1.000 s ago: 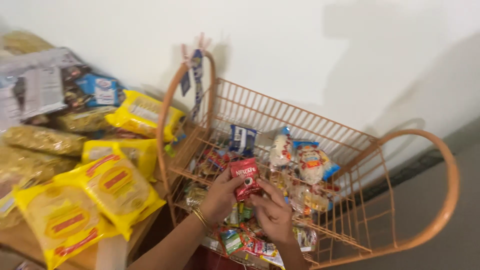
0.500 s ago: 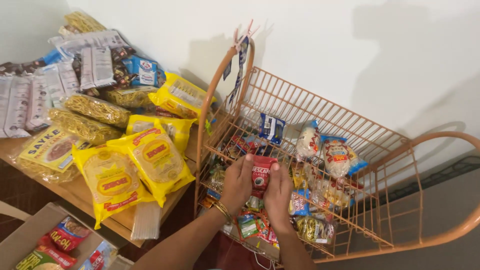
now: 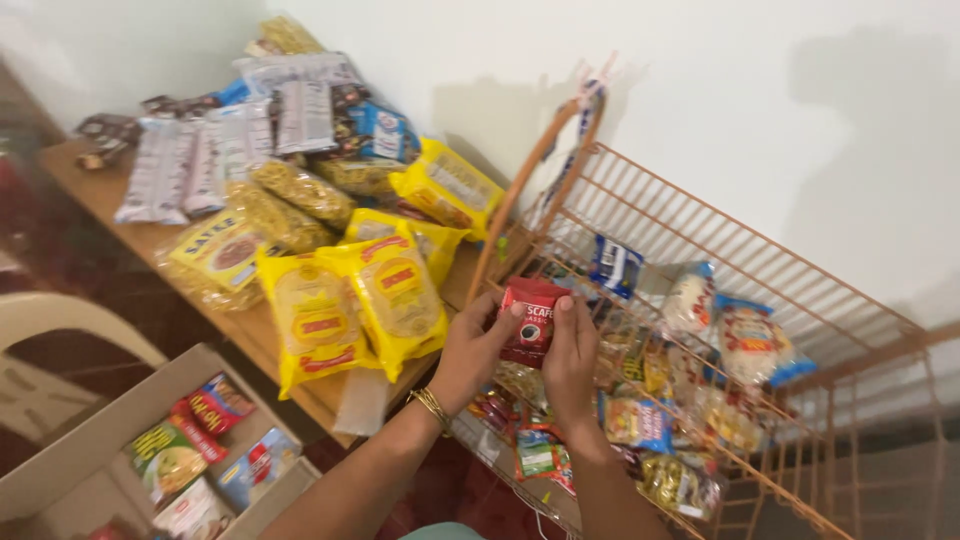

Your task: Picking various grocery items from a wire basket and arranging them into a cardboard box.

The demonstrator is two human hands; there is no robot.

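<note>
Both my hands hold a small red sachet [image 3: 529, 320] in front of an orange wire rack [image 3: 690, 210]. My left hand [image 3: 474, 350], with a gold bangle at the wrist, grips the sachet's left edge. On its right edge sits my right hand [image 3: 572, 360]. The rack's shelves behind carry several small snack packets, among them a blue packet [image 3: 615, 265] and a white and orange packet [image 3: 752, 345].
A wooden table [image 3: 300, 385] on the left bears yellow snack bags [image 3: 350, 305] and silver-white packets [image 3: 195, 160]. A cardboard box [image 3: 100, 440] with several packets stands at the lower left, beside a white plastic chair [image 3: 60, 330]. A white wall stands behind.
The view has swung right and down, so the table and rack sit further right. My hands have lifted the red sachet a little above the rack's shelf. The cardboard box shows more fully.
</note>
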